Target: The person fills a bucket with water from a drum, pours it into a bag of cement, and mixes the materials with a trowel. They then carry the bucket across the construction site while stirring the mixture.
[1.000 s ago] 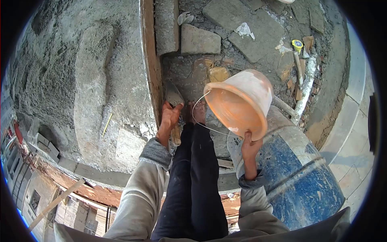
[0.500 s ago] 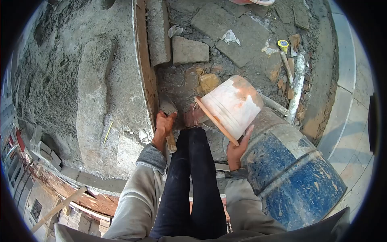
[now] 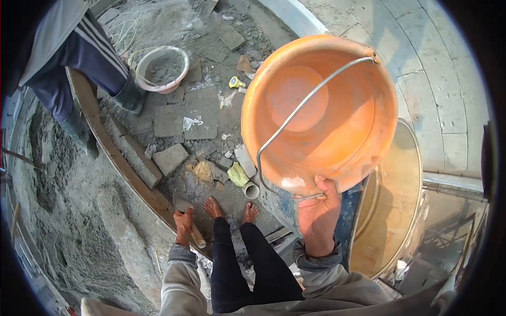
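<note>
My right hand (image 3: 319, 221) is closed on the near rim of an orange bucket (image 3: 363, 134), its thumb lapping over the edge. The bucket's mouth faces me; its inside looks bare and its wire handle (image 3: 289, 120) hangs across the opening. Beneath and beside it stands a blue barrel (image 3: 276, 203), whose wide opening shows a yellowish-brown inside. Low on the left, my left hand (image 3: 184, 225) is wrapped round a trowel (image 3: 197, 238) with a wooden handle. The trowel's grey blade points away from me, near the long board (image 3: 118, 163).
Another person's legs in dark striped trousers and boots (image 3: 129, 96) straddle the board at upper left. Nearby sits a basin (image 3: 184, 66) of grey mix. A pipe end (image 3: 252, 191), stone blocks (image 3: 171, 159) and a yellow cup (image 3: 235, 82) lie on the rough ground. Paving is at right.
The bucket has been raised and turned, so its mouth now faces me instead of its outer side. My view has shifted, bringing the other person and the barrel's opening into sight. The trowel stays in my left hand.
</note>
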`<state>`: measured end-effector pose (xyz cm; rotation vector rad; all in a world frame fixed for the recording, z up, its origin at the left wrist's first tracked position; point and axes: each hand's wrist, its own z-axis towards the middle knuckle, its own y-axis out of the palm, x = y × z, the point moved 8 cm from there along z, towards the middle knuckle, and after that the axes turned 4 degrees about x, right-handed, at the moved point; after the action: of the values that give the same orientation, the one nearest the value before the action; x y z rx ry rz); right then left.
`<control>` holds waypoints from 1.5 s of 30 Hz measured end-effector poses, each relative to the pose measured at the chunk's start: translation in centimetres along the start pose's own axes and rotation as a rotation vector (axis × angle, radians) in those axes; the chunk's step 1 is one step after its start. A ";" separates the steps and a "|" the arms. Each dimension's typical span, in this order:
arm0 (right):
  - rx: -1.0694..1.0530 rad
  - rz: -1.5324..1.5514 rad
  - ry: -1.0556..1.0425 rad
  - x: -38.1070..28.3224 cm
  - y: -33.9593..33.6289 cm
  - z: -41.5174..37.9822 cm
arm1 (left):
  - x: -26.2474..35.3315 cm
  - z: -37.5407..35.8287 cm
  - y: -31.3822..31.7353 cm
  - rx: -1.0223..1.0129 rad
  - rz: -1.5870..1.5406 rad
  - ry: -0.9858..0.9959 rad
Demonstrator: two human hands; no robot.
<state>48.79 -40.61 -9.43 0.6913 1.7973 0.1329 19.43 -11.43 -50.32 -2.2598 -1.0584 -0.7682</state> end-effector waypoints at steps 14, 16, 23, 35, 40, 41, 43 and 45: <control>0.297 -1.443 -0.083 -26.0 -34.0 7.0 | 6.4 -7.7 10.5 -0.349 0.322 0.406; 0.155 -1.894 0.048 -20.7 -36.8 13.1 | 6.8 -10.1 12.2 -0.312 0.241 0.368; 0.290 -1.935 0.275 6.2 -54.5 27.0 | 4.6 -13.4 14.7 -0.353 0.160 0.043; 0.024 -1.407 0.304 11.5 -49.5 21.9 | 8.0 -18.7 17.9 -0.269 0.166 -0.083; 0.257 -0.655 0.680 -5.0 -45.7 13.9 | 6.3 -16.0 17.6 -0.293 0.011 -0.144; 0.056 -0.446 0.644 -8.6 -41.1 12.0 | 7.0 -16.5 17.8 -0.304 -0.017 -0.149; 0.143 -0.324 0.507 -15.5 -32.2 6.8 | 9.1 -17.1 18.0 -0.317 -0.014 -0.146; 0.100 -0.233 0.343 -18.7 -25.3 3.6 | 11.2 -17.3 17.7 -0.317 0.059 -0.140</control>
<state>45.58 -71.91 -5.71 0.5471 2.2125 0.0044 34.93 -27.09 -34.38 -2.6339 -0.9832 -0.8104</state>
